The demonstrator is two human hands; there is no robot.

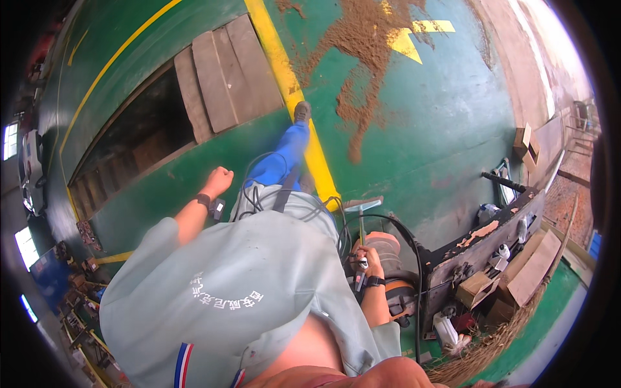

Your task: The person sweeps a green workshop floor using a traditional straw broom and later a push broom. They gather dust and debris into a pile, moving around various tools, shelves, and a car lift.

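My left hand (220, 182) is out to the left of my body, its fingers curled into a loose fist with nothing showing in it. My right hand (369, 260) is low at my right side, wrapped round the thin green stick of a T-shaped tool (362, 226). The tool's pale blue crossbar points ahead, above the floor. A small white piece shows at the fingers of that hand. Straps and small black devices sit on both wrists. Black cables (255, 197) loop around my waist.
An open floor pit (142, 129) lies ahead left, partly covered by boards (233, 71). A yellow line (275, 52) runs along it. Brown soil (369, 58) is spread on the green floor ahead. A worn metal bench (479, 242) with cartons (475, 289) stands close at right.
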